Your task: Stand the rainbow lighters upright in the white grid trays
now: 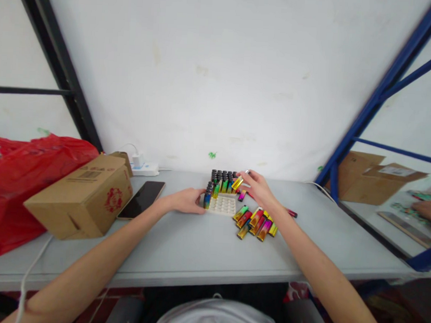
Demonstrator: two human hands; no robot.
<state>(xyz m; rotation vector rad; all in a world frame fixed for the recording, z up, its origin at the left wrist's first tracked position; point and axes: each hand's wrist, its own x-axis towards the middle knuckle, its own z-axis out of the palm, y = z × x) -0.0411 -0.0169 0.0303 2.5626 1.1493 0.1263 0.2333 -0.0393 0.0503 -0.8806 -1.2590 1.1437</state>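
Note:
A white tray [223, 205] with rows of round holes lies on the table in front of me. Colourful metallic lighters with black ends stand upright in its back rows [224, 181] and along its left side [207, 199]. My left hand [189, 200] grips the tray's left edge, its thumb and fingers curled close beside the nearest standing lighter. Over the tray's right back part, my right hand [257, 187] pinches a tilted gold-yellow lighter [237, 183]. A loose pile of lighters [257, 222] in several colours lies to the right of the tray. One pink-purple lighter [241, 195] is under my right hand.
On the left are a black phone [143, 199], a cardboard box [87, 193], a red plastic bag [22, 185] and a white power strip [145, 169]. A blue metal frame [370, 107] bounds the right side, with another person's hand [429, 211] beyond it.

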